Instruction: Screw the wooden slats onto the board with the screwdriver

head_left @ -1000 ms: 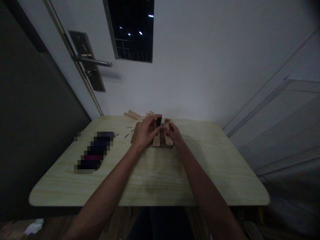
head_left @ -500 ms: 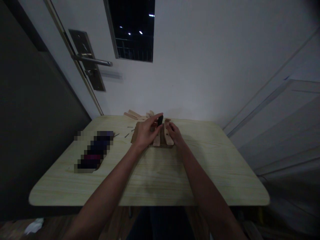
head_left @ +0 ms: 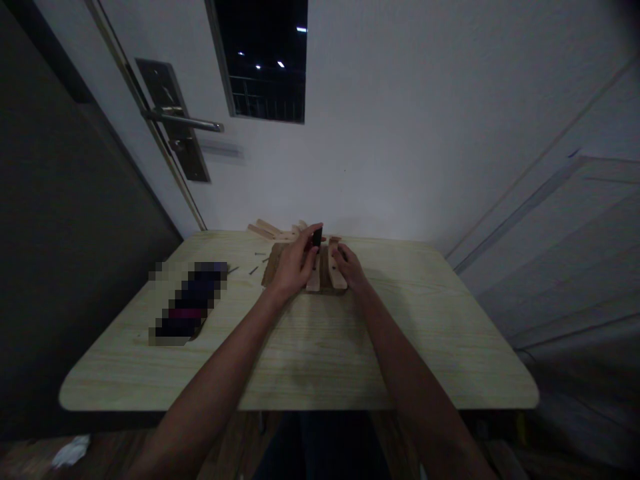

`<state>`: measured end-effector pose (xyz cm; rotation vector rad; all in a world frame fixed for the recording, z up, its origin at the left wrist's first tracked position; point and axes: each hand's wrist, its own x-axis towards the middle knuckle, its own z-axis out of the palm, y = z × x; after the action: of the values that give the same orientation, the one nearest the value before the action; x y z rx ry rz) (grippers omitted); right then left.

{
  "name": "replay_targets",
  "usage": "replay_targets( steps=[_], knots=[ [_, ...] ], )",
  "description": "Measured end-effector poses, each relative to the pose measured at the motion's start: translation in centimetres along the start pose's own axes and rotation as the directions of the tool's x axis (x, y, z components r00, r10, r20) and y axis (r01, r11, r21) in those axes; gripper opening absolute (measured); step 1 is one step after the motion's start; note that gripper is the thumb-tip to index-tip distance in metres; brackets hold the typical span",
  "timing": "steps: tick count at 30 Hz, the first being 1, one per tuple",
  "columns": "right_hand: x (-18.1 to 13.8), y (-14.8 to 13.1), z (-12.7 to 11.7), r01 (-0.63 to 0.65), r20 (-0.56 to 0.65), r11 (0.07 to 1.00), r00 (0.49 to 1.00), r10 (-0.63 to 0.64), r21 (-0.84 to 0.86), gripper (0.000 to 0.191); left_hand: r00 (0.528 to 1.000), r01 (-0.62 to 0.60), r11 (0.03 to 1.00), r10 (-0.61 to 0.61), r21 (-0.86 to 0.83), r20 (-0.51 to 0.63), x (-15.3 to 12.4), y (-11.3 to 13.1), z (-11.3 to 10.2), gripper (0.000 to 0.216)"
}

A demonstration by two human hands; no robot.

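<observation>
My left hand (head_left: pixel 293 270) is closed around a small dark upright piece (head_left: pixel 317 237), its kind unclear, held between thumb and fingers. Directly below the thumb, a straight pale wooden strip (head_left: pixel 313 280) lies lengthwise. My right hand (head_left: pixel 351 266) grips a curved wooden piece (head_left: pixel 336 275) with dark holes along it, its fingers curled over the right edge. Both wooden pieces rest on a brown cardboard-like sheet (head_left: pixel 325 291), which reaches leftward under my left hand. The fingertips of the left hand partly hide the dark piece.
Loose wooden pieces (head_left: pixel 265 229) lie at the table's back edge by the wall. Several screws or nails (head_left: pixel 254 270) are scattered to the left. A blurred-out dark object (head_left: pixel 193 300) lies farther left on the pale table (head_left: pixel 425 353). Behind stands a door with a metal handle (head_left: pixel 190 123).
The dark piece and the left fingertips have shifted slightly left. My right hand stays on the curved wooden piece, almost unmoved.
</observation>
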<state>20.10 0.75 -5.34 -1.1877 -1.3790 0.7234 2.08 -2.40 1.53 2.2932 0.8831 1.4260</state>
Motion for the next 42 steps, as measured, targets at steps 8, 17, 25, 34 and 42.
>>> replay_targets(
  steps=[8, 17, 25, 34, 42],
  knots=[
    [0.10, 0.05, 0.12, -0.010, -0.012, 1.000, 1.000, 0.010, 0.001, 0.039, 0.992, -0.070, 0.996, 0.075, 0.049, -0.102, 0.35, -0.48, 0.45, 0.037],
    [0.18, 0.27, 0.10, -0.019, -0.010, 1.000, 1.000, 0.019, 0.011, 0.041, 0.994, -0.015, 0.998, 0.022, 0.067, -0.107, 0.14, -0.47, 0.41, 0.039],
    [0.17, 0.22, 0.28, -0.016, -0.021, 1.000, 1.000, 0.017, 0.015, 0.045, 0.995, -0.033, 0.998, 0.038, 0.054, -0.096, 0.13, -0.67, 0.59, 0.052],
    [0.12, 0.33, 0.17, -0.005, -0.012, 1.000, 1.000, 0.004, -0.004, 0.040, 0.997, -0.029, 0.999, 0.031, 0.021, -0.068, 0.20, -0.62, 0.42, 0.054],
    [0.04, 0.20, 0.21, 0.005, -0.015, 1.000, 1.000, -0.005, -0.014, 0.036, 0.998, -0.037, 0.999, 0.038, 0.027, -0.057, 0.16, -0.38, 0.31, 0.052]
  ],
)
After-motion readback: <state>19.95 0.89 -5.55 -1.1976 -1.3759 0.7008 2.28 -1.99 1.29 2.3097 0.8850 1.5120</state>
